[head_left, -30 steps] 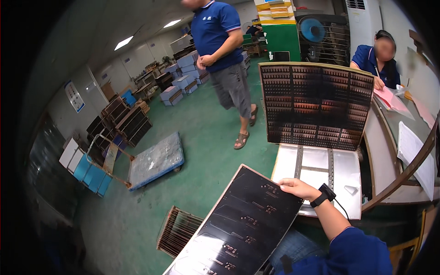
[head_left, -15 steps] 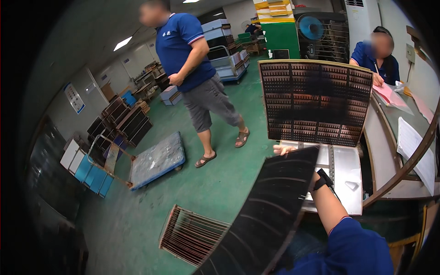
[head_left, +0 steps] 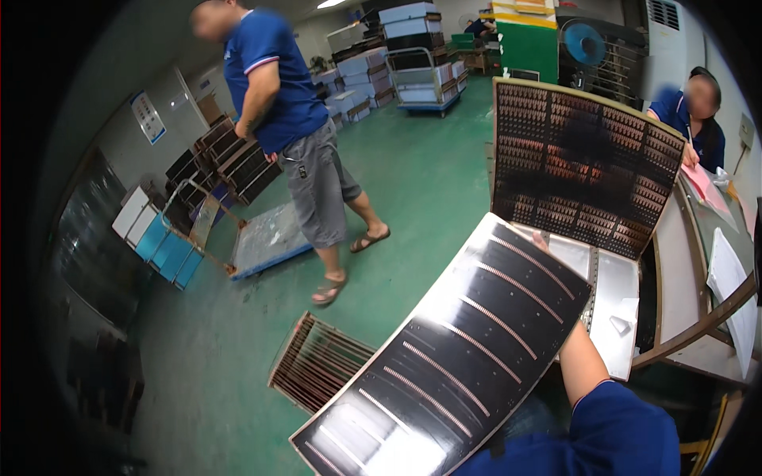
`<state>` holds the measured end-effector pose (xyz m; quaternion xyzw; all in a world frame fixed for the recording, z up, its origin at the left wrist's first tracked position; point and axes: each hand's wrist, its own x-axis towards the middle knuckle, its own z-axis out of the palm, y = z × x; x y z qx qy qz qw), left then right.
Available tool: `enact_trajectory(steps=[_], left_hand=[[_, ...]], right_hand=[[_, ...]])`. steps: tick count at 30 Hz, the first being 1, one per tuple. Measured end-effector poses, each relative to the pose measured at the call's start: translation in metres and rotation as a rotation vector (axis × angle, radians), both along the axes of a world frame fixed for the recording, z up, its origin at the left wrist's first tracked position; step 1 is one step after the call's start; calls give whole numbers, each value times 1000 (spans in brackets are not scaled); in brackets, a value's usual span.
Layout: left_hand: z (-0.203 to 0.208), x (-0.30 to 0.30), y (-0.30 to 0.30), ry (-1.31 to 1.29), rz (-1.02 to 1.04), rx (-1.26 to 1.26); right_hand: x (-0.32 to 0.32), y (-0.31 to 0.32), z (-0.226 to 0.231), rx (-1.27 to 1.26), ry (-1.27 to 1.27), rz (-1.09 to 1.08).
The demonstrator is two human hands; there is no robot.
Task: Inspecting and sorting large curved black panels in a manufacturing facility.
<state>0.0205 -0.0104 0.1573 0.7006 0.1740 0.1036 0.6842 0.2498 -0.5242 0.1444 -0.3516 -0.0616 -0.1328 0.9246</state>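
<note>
A wide dark panel (head_left: 444, 357) with a pale rim and rows of short copper-coloured teeth slants across the lower middle in front of me. My right hand (head_left: 541, 242) is closed on its far right edge; fingertips show past the rim, while the rest of the hand is behind the panel. My left hand is not in view. Beyond the held panel, a second dark panel (head_left: 583, 163) covered with groups of small copper-coloured pieces stands upright. At its foot lies a silvery metal plate (head_left: 615, 282) with a small white scrap (head_left: 625, 316) on it.
Left of the held panel, a slatted rack (head_left: 313, 361) stands on the green floor. A person (head_left: 282, 103) walks by a flat trolley (head_left: 270, 238). Another person (head_left: 690, 119) writes at the desk (head_left: 706, 230) on the right. Crates on a cart (head_left: 425, 79) stand farther back.
The held panel has tilted, so its toothed face now shows and catches the light. The walking person has moved left, in front of the trolley. My view has shifted slightly left.
</note>
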Motion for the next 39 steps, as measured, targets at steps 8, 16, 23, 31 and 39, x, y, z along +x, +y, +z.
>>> enact_trajectory(steps=[8,16,23,31,39], left_hand=[[-17,11,-15,293,136,-144],[-19,11,-26,229,134,-16],[-32,8,-18,218,307,-88],[-95,-10,63,-7,324,-278],[-51,-13,71,-201,386,-263]], right_hand=[[5,11,1,-47,75,42],[4,27,-6,-102,150,89],[4,31,-13,-186,231,138],[0,-13,10,-795,336,139],[1,-7,42,-613,163,307]])
